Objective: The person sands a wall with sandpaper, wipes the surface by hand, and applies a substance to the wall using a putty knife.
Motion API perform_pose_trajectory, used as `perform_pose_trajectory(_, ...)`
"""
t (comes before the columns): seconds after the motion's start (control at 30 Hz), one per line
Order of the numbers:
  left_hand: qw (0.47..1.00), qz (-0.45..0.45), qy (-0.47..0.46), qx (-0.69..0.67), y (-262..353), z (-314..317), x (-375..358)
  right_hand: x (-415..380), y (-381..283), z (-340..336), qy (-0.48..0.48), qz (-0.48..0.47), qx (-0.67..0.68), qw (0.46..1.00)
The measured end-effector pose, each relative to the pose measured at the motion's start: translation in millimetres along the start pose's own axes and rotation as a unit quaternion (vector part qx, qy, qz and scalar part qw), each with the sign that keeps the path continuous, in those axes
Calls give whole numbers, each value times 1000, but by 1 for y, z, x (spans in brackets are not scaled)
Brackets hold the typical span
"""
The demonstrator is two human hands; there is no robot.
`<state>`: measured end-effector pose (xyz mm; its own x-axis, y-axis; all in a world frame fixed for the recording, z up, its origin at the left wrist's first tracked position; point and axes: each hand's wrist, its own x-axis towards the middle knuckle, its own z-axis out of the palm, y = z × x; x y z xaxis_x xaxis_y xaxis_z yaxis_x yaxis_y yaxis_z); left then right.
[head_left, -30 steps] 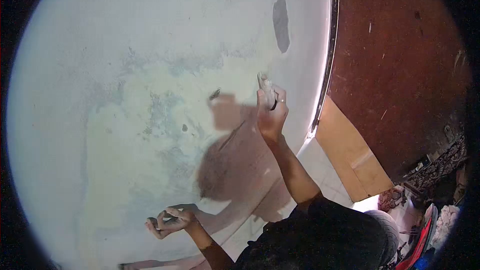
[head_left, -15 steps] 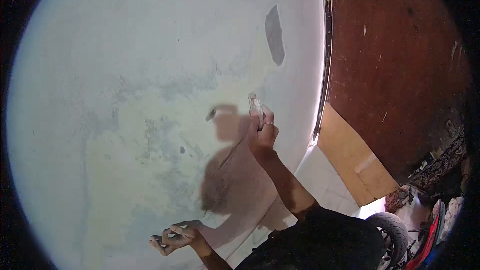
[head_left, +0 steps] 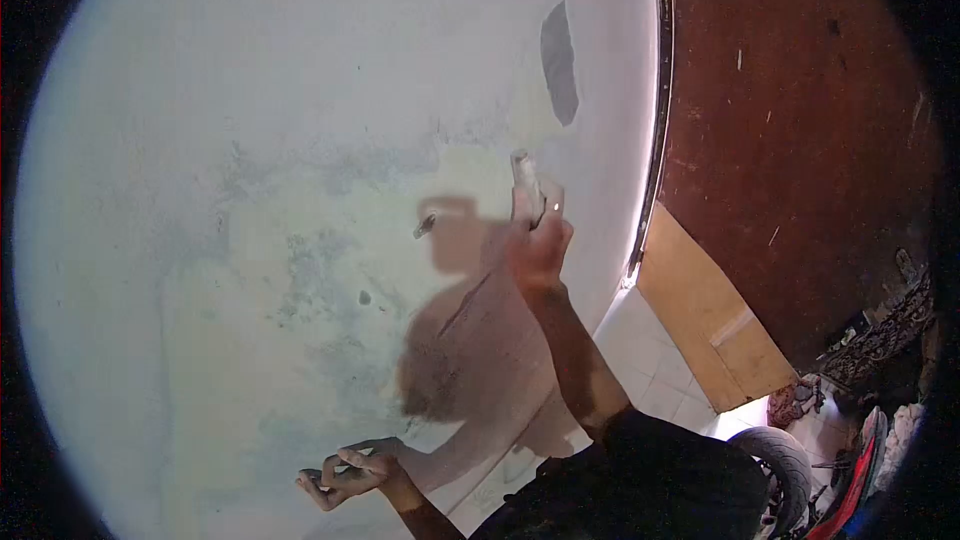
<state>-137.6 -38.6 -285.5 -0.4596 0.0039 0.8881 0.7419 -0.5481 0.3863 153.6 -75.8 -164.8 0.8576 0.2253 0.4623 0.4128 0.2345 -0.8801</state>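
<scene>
My right hand (head_left: pixel 540 245) is closed around a narrow, whitish tool (head_left: pixel 525 174) that looks smeared with plaster. Its exact kind is hard to make out. The tool's end points up the pale wall (head_left: pixel 300 70), just below a grey patch (head_left: pixel 560 65); whether it touches the wall cannot be told. Low on the left, my left hand (head_left: pixel 348 475) hangs in front of the wall with dusty, loosely curled fingers. Gaps show between those fingers, and no object is visible in them. Yellowish, stained filler (head_left: pixel 240 340) covers the wall between the hands.
A small hole (head_left: pixel 426 226) and a dark spot (head_left: pixel 365 297) mark the wall. On the right stands a reddish-brown panel (head_left: pixel 780 120), with a cardboard sheet (head_left: pixel 705 310) leaning below it. A tyre (head_left: pixel 785 465) and a red object (head_left: pixel 850 485) lie at lower right, near pale floor tiles (head_left: pixel 650 350).
My right hand has moved up and slightly right along the wall with the whitish tool, closer to the grey patch. My left hand has barely moved.
</scene>
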Motion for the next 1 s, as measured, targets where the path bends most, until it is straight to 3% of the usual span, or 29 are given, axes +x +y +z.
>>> perform_pose_trajectory(0.1, 1000, 3, 1, 3, 1, 0, 2, -9, 21, 8, 2, 9, -51, 999)
perform_pose_trajectory(0.17, 1000, -1, 2, 1, 0, 0, 3, -34, 51, 15, 47, -138, 1, 989)
perform_pose_trajectory(0.23, 1000, 0, 0, 3, -1, -3, 1, -41, 64, 23, 59, -195, 35, 978)
perform_pose_trajectory(0.3, 1000, 2, 0, 1, -1, -3, 3, -34, 69, 27, 40, -161, 47, 985)
perform_pose_trajectory(0.4, 1000, 7, -3, 2, 1, -5, 3, -6, 30, 3, 8, -105, -66, 992)
perform_pose_trajectory(0.63, 1000, 4, -2, 1, 1, -7, 3, -45, 59, 17, 29, -147, 58, 987)
perform_pose_trajectory(0.7, 1000, 5, -1, 3, 0, -8, 3, -26, 47, 10, 6, -130, -7, 991)
perform_pose_trajectory(0.73, 1000, 7, -1, 3, 0, -8, 4, -13, 33, 11, 16, -77, -51, 996)
perform_pose_trajectory(0.83, 1000, 9, -1, 7, 3, -12, 5, 6, 12, 2, 14, -136, 25, 990)
perform_pose_trajectory(0.93, 1000, 5, -2, 16, 3, -13, 4, -33, 62, 8, -5, -112, -5, 994)
perform_pose_trajectory(0.97, 1000, 12, -10, 17, -5, -15, 2, -37, 68, 14, 70, -253, -15, 965)
perform_pose_trajectory(1.0, 1000, -5, -28, 1, -10, -16, -1, -32, 69, 14, 42, -196, -26, 979)
